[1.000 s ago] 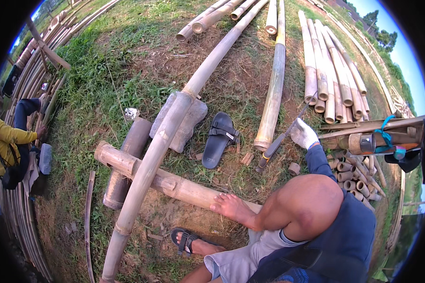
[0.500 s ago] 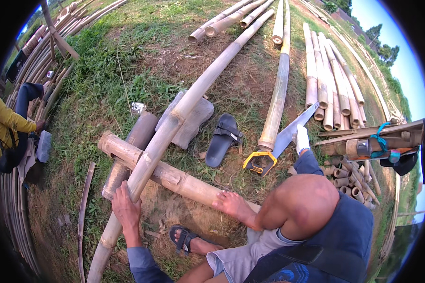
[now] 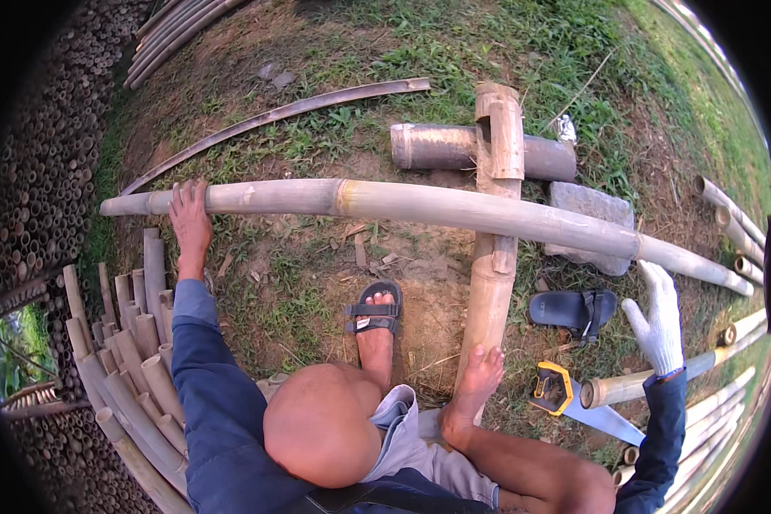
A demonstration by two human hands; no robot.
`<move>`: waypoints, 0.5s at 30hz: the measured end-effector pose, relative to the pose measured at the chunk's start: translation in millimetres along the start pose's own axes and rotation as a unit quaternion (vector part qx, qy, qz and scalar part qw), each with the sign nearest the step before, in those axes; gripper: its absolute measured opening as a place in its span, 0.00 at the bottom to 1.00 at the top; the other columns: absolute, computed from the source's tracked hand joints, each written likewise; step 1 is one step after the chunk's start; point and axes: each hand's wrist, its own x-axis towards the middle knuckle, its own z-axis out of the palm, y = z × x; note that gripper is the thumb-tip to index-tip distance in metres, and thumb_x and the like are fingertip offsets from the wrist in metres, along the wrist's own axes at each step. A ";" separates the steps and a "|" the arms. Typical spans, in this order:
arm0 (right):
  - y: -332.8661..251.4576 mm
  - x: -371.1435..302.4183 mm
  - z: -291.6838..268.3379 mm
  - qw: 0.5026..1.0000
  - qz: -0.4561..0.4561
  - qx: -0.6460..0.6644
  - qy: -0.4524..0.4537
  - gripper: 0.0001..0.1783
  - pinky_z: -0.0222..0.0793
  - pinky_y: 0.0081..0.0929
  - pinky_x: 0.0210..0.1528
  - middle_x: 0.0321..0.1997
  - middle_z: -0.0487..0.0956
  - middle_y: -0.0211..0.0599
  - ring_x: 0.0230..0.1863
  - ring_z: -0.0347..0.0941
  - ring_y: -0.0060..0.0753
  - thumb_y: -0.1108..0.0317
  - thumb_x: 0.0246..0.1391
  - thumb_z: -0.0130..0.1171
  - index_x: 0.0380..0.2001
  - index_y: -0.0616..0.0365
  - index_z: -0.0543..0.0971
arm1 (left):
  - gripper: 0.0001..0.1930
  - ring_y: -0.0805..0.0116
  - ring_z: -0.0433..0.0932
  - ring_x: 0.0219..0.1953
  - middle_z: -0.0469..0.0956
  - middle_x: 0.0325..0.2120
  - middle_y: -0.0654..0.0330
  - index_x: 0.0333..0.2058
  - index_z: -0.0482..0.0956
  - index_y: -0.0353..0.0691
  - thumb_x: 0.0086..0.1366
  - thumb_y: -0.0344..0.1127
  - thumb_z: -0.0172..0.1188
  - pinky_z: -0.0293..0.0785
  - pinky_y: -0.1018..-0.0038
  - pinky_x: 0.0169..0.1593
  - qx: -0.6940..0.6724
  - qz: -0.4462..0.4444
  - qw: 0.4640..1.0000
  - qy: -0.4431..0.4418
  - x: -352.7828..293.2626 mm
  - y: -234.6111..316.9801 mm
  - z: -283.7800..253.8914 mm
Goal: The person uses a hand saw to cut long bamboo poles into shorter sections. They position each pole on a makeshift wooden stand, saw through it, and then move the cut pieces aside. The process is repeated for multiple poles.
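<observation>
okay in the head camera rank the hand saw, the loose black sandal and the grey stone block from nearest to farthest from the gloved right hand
From the gloved right hand:
1. Loose black sandal, just to its left.
2. Hand saw, below it on the ground; nearly as close.
3. Grey stone block, above it, behind the long bamboo pole.

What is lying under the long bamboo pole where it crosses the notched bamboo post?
The long bamboo pole rests across the notched bamboo post, which lies on the ground over a short thick bamboo section. The contact itself is covered.
</observation>
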 end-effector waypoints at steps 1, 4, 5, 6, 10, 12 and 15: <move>-3.4 26.5 1.0 0.999 -0.032 -0.020 -0.031 0.44 0.59 0.52 0.82 0.75 0.72 0.58 0.78 0.66 0.62 0.66 0.56 0.75 0.75 0.59 0.71 | 0.36 0.44 0.67 0.76 0.71 0.72 0.54 0.71 0.73 0.56 0.65 0.22 0.64 0.68 0.39 0.73 0.035 -0.057 0.995 -0.072 -5.8 -34.5 -1.3; -2.3 82.6 17.3 0.991 -0.092 -0.027 -0.089 0.51 0.57 0.57 0.83 0.76 0.71 0.58 0.80 0.62 0.66 0.59 0.49 0.80 0.75 0.59 0.71 | 0.25 0.41 0.85 0.57 0.88 0.50 0.48 0.59 0.85 0.49 0.62 0.28 0.70 0.80 0.49 0.63 -0.142 0.032 0.975 -0.168 44.4 -18.5 -29.9; 11.1 89.8 32.1 0.989 -0.088 -0.049 -0.111 0.55 0.56 0.59 0.83 0.77 0.70 0.59 0.81 0.61 0.68 0.55 0.47 0.82 0.76 0.60 0.69 | 0.26 0.43 0.84 0.59 0.87 0.54 0.47 0.62 0.83 0.45 0.63 0.27 0.65 0.79 0.51 0.64 -0.170 0.055 0.964 -0.196 81.3 32.6 -46.0; 13.8 101.3 42.8 0.981 -0.101 -0.040 -0.162 0.58 0.55 0.59 0.83 0.78 0.69 0.60 0.81 0.61 0.69 0.52 0.47 0.82 0.78 0.60 0.67 | 0.26 0.42 0.83 0.60 0.86 0.56 0.46 0.63 0.83 0.46 0.65 0.30 0.65 0.79 0.50 0.65 -0.209 0.103 0.956 -0.179 107.7 67.4 -55.2; -10.4 120.8 74.9 0.987 -0.110 -0.014 -0.112 0.61 0.55 0.57 0.83 0.77 0.68 0.61 0.79 0.62 0.69 0.57 0.46 0.83 0.81 0.59 0.63 | 0.32 0.41 0.80 0.65 0.80 0.63 0.44 0.71 0.75 0.43 0.69 0.40 0.65 0.75 0.50 0.71 -0.310 0.267 0.891 -0.196 202.4 198.2 -22.7; -17.7 127.9 82.5 0.988 -0.113 0.008 -0.102 0.60 0.57 0.57 0.81 0.75 0.70 0.60 0.76 0.65 0.67 0.62 0.45 0.83 0.80 0.59 0.64 | 0.36 0.40 0.77 0.68 0.77 0.66 0.45 0.72 0.73 0.45 0.67 0.40 0.71 0.75 0.50 0.72 -0.208 0.265 0.915 -0.224 228.4 247.8 12.9; -10.4 126.2 90.3 0.992 -0.105 0.011 -0.068 0.57 0.59 0.56 0.80 0.72 0.72 0.58 0.74 0.67 0.67 0.67 0.45 0.81 0.78 0.59 0.65 | 0.43 0.41 0.74 0.71 0.75 0.69 0.46 0.74 0.70 0.48 0.62 0.40 0.78 0.75 0.50 0.71 -0.200 0.241 0.919 -0.240 255.7 316.8 39.5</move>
